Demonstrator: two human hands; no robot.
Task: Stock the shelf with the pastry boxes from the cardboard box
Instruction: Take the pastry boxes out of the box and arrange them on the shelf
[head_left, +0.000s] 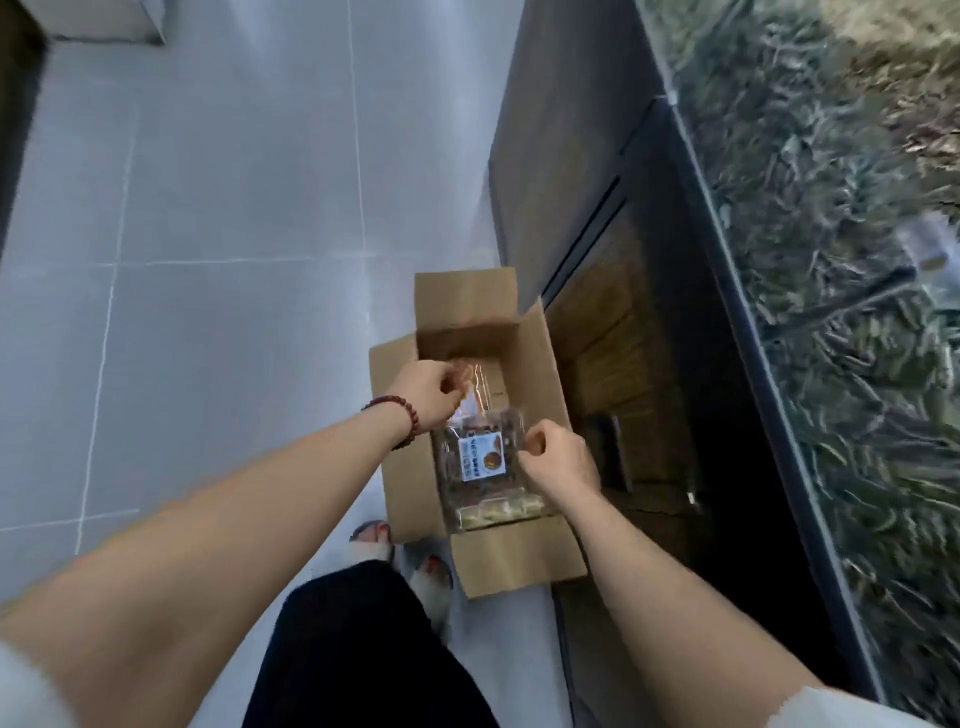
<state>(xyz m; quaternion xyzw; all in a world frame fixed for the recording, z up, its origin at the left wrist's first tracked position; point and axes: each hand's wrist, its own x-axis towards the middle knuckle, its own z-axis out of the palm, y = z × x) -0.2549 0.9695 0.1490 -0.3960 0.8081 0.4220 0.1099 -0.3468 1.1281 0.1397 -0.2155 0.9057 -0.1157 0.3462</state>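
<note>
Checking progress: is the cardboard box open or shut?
Open: the cardboard box has its flaps spread outward, and clear pastry boxes show inside.

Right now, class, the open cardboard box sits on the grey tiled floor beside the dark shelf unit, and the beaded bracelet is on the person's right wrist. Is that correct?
One detail is wrong. The head view shows the beaded bracelet on the left wrist, behind the left hand, not the right. The open cardboard box does sit on the grey tiled floor beside the dark shelf unit.
</note>
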